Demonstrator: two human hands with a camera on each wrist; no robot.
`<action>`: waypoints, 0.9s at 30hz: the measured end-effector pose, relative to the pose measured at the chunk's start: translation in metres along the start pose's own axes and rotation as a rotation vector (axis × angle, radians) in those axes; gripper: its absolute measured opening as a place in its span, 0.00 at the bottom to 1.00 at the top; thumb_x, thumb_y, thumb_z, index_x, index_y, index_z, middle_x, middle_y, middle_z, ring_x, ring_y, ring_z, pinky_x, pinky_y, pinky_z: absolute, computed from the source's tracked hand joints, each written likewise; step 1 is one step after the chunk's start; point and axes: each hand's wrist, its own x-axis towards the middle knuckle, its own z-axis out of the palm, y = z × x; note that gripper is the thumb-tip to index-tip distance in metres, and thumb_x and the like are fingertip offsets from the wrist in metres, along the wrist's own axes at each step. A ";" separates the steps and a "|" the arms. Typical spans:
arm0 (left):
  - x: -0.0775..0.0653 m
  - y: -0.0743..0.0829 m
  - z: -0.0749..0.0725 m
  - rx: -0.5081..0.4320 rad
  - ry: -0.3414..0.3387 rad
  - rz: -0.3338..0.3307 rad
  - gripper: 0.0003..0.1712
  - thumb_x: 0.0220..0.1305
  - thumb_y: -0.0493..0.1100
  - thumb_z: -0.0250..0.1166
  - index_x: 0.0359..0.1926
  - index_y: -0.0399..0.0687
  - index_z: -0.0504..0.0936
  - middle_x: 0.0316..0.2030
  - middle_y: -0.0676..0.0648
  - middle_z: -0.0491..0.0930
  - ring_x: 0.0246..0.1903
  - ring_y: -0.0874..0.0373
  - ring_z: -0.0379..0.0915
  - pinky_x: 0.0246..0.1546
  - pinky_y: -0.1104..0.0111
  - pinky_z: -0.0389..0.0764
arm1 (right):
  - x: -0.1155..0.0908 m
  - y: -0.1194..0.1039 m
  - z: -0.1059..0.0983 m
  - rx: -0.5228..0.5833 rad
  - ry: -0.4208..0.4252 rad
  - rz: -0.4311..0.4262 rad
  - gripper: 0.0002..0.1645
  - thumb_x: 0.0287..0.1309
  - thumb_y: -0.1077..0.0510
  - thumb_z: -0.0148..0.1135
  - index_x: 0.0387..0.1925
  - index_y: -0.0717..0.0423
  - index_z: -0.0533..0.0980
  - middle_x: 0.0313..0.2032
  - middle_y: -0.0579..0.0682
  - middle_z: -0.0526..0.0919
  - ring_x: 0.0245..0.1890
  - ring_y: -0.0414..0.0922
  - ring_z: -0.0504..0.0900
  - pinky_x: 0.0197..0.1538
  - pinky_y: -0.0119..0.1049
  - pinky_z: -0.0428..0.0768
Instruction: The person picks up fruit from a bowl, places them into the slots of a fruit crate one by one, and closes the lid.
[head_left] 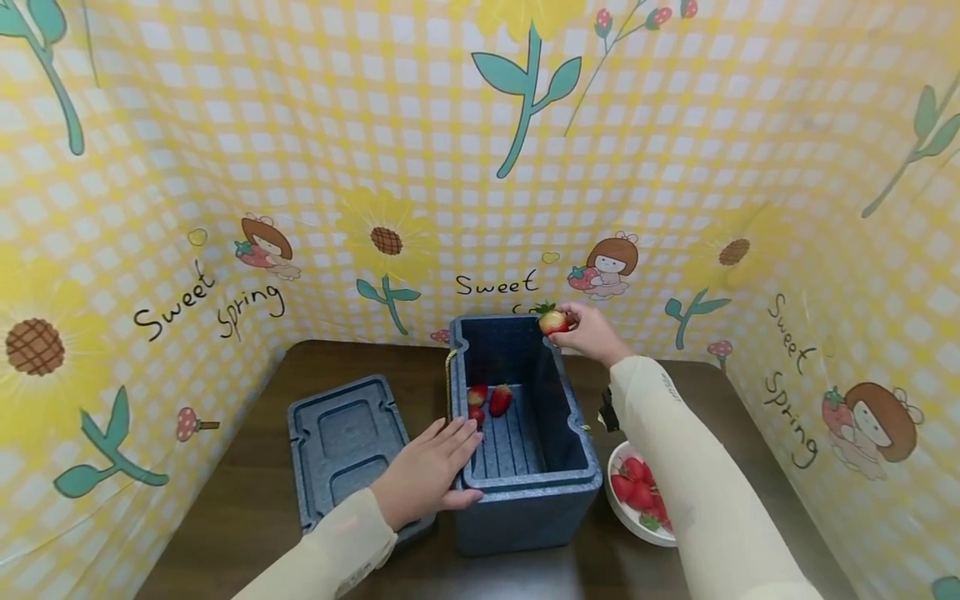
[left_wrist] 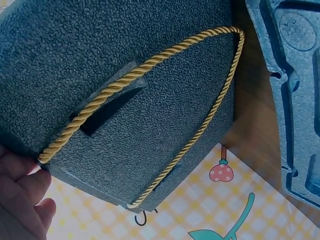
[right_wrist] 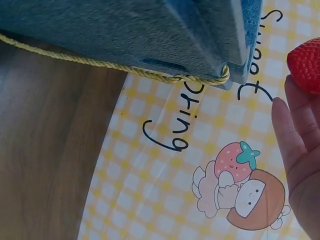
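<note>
A dark blue foam box [head_left: 525, 521] stands uncovered on the table, with three strawberries [head_left: 500, 400] on its ribbed floor toward the left wall. My right hand [head_left: 596, 335] pinches a strawberry [head_left: 553, 322], pale on one side with green leaves, above the box's far right corner; the right wrist view shows its red side [right_wrist: 306, 65]. My left hand [head_left: 427, 467] rests on the left rim near the front corner, fingers stretched over the edge and thumb on the near rim. A white bowl [head_left: 624, 521] of red strawberries [head_left: 637, 483] sits right of the box, partly hidden by my right sleeve.
The box's foam lid [head_left: 352, 429] lies on the brown wooden table [head_left: 247, 467] to the left, partly under my left forearm. A twisted gold cord [left_wrist: 170, 52] runs along the box's side. A yellow checked cloth [head_left: 420, 167] hangs around the back and sides.
</note>
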 end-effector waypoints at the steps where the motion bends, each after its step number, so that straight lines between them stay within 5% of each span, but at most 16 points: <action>1: 0.000 0.000 0.000 -0.001 -0.004 -0.001 0.40 0.65 0.64 0.55 0.65 0.38 0.70 0.66 0.40 0.66 0.67 0.47 0.60 0.66 0.53 0.59 | 0.002 -0.001 0.001 -0.003 0.000 0.003 0.26 0.52 0.65 0.67 0.52 0.69 0.72 0.40 0.63 0.80 0.38 0.53 0.78 0.40 0.37 0.77; 11: -0.003 0.000 0.002 -0.017 -0.028 -0.027 0.40 0.64 0.64 0.55 0.67 0.41 0.68 0.67 0.42 0.64 0.68 0.48 0.58 0.66 0.53 0.58 | 0.020 -0.010 0.017 0.034 -0.025 0.076 0.29 0.55 0.65 0.65 0.58 0.69 0.70 0.46 0.67 0.79 0.42 0.54 0.79 0.44 0.39 0.79; 18: -0.003 0.000 0.002 -0.033 -0.025 -0.017 0.40 0.65 0.64 0.55 0.66 0.40 0.68 0.67 0.41 0.64 0.68 0.48 0.58 0.66 0.53 0.59 | 0.025 -0.015 0.026 0.003 -0.024 0.159 0.30 0.57 0.61 0.64 0.61 0.64 0.69 0.49 0.65 0.79 0.39 0.51 0.77 0.35 0.35 0.76; 27: -0.002 0.000 0.000 -0.037 -0.028 -0.017 0.40 0.65 0.64 0.55 0.67 0.40 0.68 0.67 0.41 0.64 0.68 0.48 0.57 0.66 0.54 0.59 | 0.034 -0.022 0.037 0.006 0.022 0.119 0.29 0.55 0.64 0.66 0.58 0.69 0.70 0.48 0.66 0.79 0.46 0.55 0.78 0.52 0.45 0.77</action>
